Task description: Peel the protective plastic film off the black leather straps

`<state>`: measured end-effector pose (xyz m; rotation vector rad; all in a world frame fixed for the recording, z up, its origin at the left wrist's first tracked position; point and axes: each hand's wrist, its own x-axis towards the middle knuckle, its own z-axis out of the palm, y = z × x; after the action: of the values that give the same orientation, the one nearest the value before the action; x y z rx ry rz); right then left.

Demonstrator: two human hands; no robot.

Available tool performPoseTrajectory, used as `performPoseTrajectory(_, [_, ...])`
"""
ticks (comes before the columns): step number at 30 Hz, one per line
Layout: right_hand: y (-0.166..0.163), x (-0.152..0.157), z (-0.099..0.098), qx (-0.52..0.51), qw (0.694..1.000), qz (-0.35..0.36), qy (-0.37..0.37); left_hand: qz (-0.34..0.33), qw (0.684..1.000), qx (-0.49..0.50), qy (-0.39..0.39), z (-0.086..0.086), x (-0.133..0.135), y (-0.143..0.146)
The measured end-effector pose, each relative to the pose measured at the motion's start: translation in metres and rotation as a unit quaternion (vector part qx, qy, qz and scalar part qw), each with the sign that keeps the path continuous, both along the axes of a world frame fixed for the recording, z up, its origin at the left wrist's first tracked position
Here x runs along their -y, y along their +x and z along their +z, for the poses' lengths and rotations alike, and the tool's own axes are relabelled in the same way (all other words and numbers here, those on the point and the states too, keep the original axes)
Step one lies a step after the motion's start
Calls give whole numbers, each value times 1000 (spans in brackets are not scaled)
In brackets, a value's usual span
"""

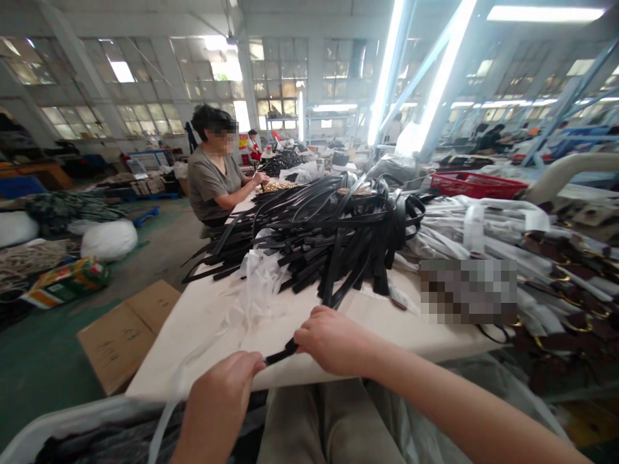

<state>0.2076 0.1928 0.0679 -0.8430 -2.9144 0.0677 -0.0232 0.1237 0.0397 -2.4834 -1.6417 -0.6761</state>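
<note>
The left hand (226, 381) and right hand (329, 338) pinch a black strap (280, 355) before heaped black straps (333, 225), near a cardboard box (147, 308) with illegible handwriting (113, 347).

Bare desk (406, 332) lies beyond the right hand (333, 340) and its forearm, giving a low way across to the right until white-wrapped bundles (449, 225) close that side. Straight ahead, a heap of black straps (333, 225) stands in the way, passable only from above. A black strap (278, 356) bars the gap between the hands. Beyond the left hand (225, 380), the desk's left corner is open, apart from a trailing tangle of white strips (261, 277) beside the heap.
</note>
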Motion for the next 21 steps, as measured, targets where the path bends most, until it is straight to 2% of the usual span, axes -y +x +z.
performPoseTrajectory(3, [-8,5,-1,1,999,37,-11,-26,1000,-2,-14,-6,0,6])
performPoseTrajectory(7, [0,-5,4,20,999,-35,1,4,999,18,35,-15,-4,-1])
performPoseTrajectory(9, [2,-11,6,17,999,-46,7,19,999,32,35,-14,-8,-1])
performPoseTrajectory(13, [1,-15,6,3,1000,16,7,11,997,68,-34,-7,-13,10])
performPoseTrajectory(18, [10,-20,4,17,998,-52,20,50,993,89,-65,-6,-13,14])
performPoseTrajectory(21, [9,-19,0,0,1000,-22,17,53,992,80,-77,-10,-13,15])
